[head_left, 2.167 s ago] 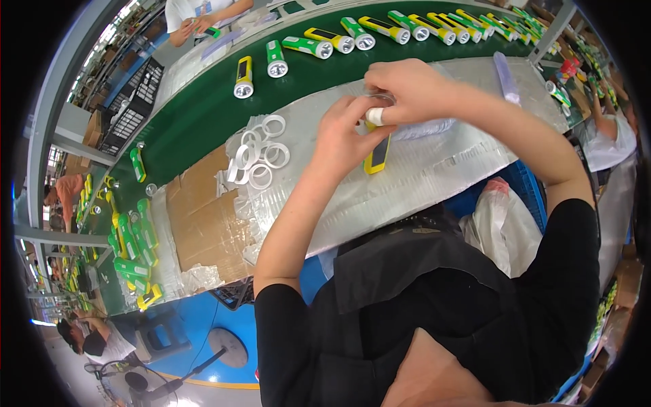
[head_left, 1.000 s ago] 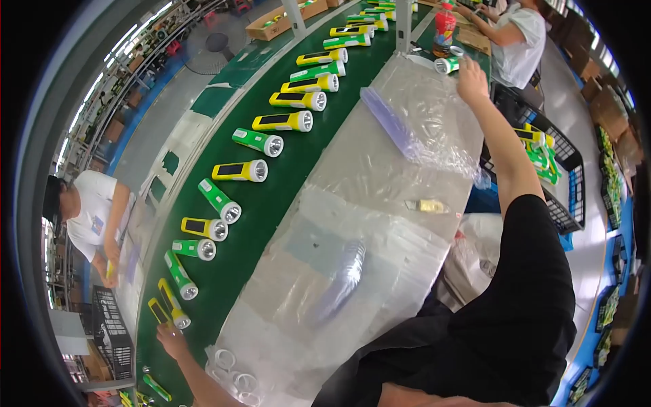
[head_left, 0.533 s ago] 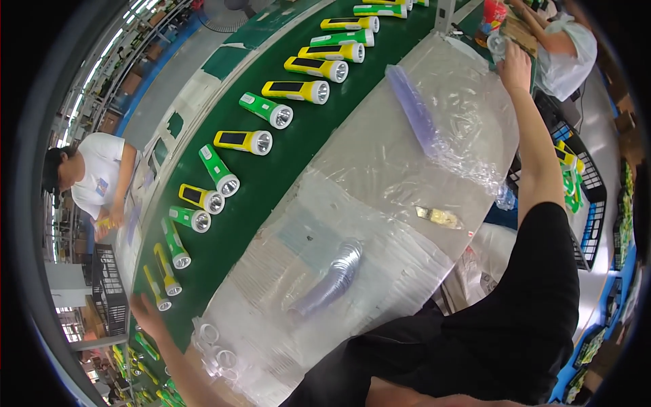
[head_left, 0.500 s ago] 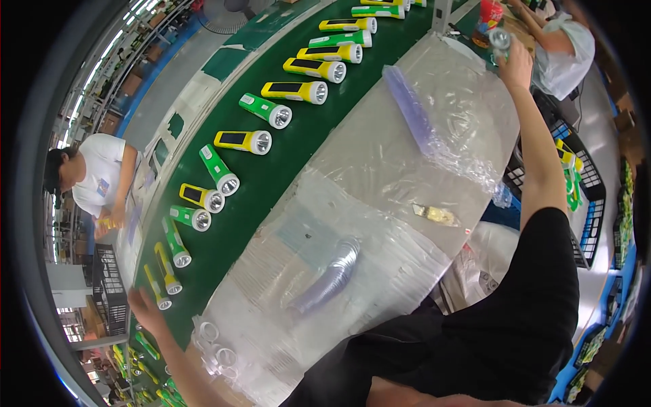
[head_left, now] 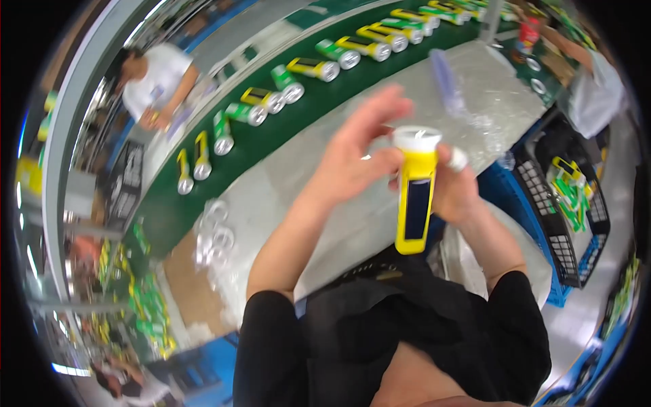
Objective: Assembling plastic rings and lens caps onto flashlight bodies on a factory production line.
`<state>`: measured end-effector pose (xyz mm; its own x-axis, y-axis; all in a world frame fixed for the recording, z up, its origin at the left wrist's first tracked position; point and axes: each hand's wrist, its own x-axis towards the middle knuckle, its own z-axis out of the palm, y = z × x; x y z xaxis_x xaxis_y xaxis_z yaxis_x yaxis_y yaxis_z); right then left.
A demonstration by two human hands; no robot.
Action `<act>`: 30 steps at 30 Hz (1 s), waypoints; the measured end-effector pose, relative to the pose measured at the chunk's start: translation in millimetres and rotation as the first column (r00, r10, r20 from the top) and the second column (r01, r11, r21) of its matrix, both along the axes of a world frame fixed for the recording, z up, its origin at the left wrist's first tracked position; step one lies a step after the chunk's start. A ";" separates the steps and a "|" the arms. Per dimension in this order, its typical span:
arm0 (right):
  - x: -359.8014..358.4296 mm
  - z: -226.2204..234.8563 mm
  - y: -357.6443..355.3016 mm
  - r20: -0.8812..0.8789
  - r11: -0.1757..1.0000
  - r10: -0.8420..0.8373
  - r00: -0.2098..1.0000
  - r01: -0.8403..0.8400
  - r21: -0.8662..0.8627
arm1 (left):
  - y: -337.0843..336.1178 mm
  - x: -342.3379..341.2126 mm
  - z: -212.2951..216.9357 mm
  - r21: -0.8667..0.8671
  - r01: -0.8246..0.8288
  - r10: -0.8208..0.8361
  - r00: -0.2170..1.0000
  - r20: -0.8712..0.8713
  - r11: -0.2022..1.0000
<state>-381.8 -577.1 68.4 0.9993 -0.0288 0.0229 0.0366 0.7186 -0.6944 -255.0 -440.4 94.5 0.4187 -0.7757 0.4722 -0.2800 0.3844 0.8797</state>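
An upright yellow flashlight [head_left: 415, 197] with a dark panel on its side and a white head on top is in front of my body. My right hand [head_left: 456, 186] holds it from the right, its fingers partly hidden behind the body. Something white is at that hand's thumb, too blurred to name. My left hand [head_left: 359, 152] is at the flashlight's left side, fingers stretched out and apart, thumb close to the white head; whether it touches cannot be made out. Beyond lies a row of yellow and green flashlights [head_left: 313, 68] on the green belt [head_left: 176, 152].
A plastic-covered work surface [head_left: 271, 190] carries several clear rings [head_left: 220, 237] and a rolled clear sheet [head_left: 445, 81]. Black crates [head_left: 542, 193] with flashlight parts stand at right. One co-worker [head_left: 159, 85] is across the belt, another [head_left: 597, 95] at far right. A red bottle [head_left: 527, 37] stands upper right.
Both hands have come together in front of me: the left from the belt's near end, the right from the far right, where it held a clear round piece. A yellow flashlight is now between them.
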 end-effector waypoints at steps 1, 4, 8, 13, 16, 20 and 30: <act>-1.2 -16.4 17.1 0.008 0.990 0.140 0.990 -0.140 0.034 | 8.7 -12.0 -2.5 0.075 0.092 -0.086 0.994 -0.069 0.993; -6.7 -30.0 63.1 -0.024 0.965 0.215 0.976 -0.209 0.158 | 63.3 -33.1 -1.6 0.321 0.067 -0.032 0.993 -0.112 0.945; -6.6 -38.4 94.5 -0.094 0.789 0.592 0.800 -0.600 -0.132 | 133.7 -31.9 -31.7 0.154 -0.283 0.253 0.949 0.189 0.947; 4.1 -10.2 138.1 -0.383 0.535 0.560 0.735 -0.673 -0.511 | 197.0 -45.9 -49.5 0.069 -0.589 0.502 0.738 0.451 0.805; 15.8 -1.3 156.7 -0.389 0.459 0.519 0.762 -0.631 -0.625 | 215.9 -45.5 -47.7 0.064 -0.650 0.580 0.714 0.391 0.757; 24.7 2.5 173.6 -0.428 0.363 0.478 0.767 -0.616 -0.699 | 232.0 -44.9 -56.7 -0.046 -0.671 0.632 0.671 0.387 0.740; 49.3 7.2 162.7 -0.197 0.001 0.368 0.908 -0.213 -0.977 | 233.4 -35.9 -86.1 0.013 -0.802 0.787 0.588 0.185 0.597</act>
<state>-332.5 -414.4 75.6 0.9058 0.3894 -0.1673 0.1302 -0.6314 -0.7645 -290.9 -207.0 8.4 0.8217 -0.2067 0.5312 -0.5610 -0.1281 0.8179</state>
